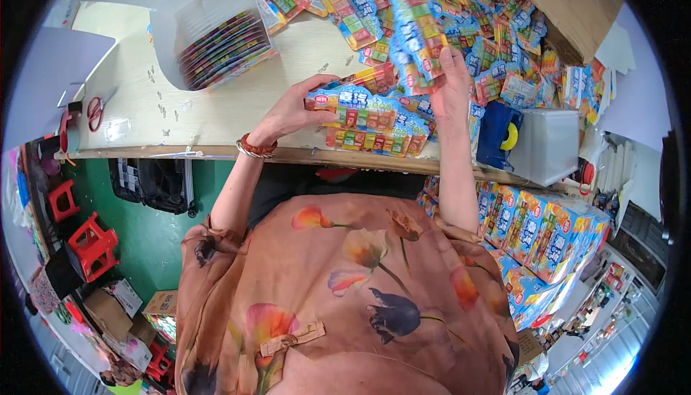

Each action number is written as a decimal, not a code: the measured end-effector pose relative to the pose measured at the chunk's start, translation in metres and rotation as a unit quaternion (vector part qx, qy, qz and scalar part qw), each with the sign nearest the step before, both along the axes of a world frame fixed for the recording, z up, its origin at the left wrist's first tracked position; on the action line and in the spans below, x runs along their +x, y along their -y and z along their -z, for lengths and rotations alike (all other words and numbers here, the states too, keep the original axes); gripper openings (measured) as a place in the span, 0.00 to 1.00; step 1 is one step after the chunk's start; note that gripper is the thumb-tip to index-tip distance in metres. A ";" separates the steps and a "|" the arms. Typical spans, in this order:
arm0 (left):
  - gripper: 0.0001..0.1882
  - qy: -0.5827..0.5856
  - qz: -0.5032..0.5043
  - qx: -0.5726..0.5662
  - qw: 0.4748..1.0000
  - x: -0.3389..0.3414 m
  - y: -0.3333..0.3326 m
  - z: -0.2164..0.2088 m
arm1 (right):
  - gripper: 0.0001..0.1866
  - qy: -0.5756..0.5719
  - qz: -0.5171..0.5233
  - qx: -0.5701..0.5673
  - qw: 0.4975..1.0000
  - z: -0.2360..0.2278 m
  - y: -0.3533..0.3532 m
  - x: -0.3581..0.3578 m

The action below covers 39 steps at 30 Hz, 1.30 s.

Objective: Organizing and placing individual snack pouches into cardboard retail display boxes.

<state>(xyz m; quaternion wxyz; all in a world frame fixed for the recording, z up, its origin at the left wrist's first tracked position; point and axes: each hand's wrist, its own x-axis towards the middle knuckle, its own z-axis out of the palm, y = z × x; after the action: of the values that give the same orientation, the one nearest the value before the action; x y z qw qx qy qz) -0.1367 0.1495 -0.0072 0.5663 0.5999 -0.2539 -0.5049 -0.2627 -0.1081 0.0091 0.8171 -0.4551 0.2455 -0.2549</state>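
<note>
My left hand [294, 112], wearing a red-brown bracelet, grips flat packs [353, 107] by their left end, thumb in front and fingers behind. They have blue tops and rows of small coloured blocks, and lie just above the table's near edge. Other packs [367, 141] overlap below and beside them; how many are in the grip cannot be made out. My right hand [452, 85] holds another pack [414, 35] upright by its lower right side, slightly blurred. Beyond the hands, a large heap of the same packs [349, 14] covers the far side of the table.
A white open box [168, 53] with a row of packs stands at far left. Scissors [95, 114] lie left. A blue tape dispenser [497, 134] and a translucent bin [547, 147] sit right. Filled display boxes [551, 237] are stacked beside me; cardboard [565, 6] borders the heap.
</note>
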 end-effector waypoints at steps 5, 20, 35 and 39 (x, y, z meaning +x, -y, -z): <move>0.36 0.031 0.032 0.005 0.999 0.003 0.001 -0.002 | 0.18 0.028 -0.033 0.080 0.996 -0.024 -0.010 -0.046; 0.61 0.118 0.039 -0.011 0.992 -0.027 -0.002 -0.014 | 0.17 -0.068 0.153 0.362 0.917 -0.023 -0.175 -0.065; 0.55 0.297 0.058 0.028 0.953 -0.030 0.011 -0.024 | 0.25 -0.356 -0.068 -0.482 0.798 -0.021 -0.138 -0.124; 0.59 0.251 0.085 0.021 0.964 -0.022 0.007 -0.012 | 0.28 -0.310 -0.056 -0.727 0.611 -0.017 -0.101 -0.107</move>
<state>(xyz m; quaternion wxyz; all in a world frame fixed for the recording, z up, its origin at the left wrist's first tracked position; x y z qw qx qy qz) -0.1591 0.1428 0.0051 0.4271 0.6950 -0.4273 -0.3898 -0.3699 -0.0074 0.0266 0.1067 -0.9644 0.1920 -0.1470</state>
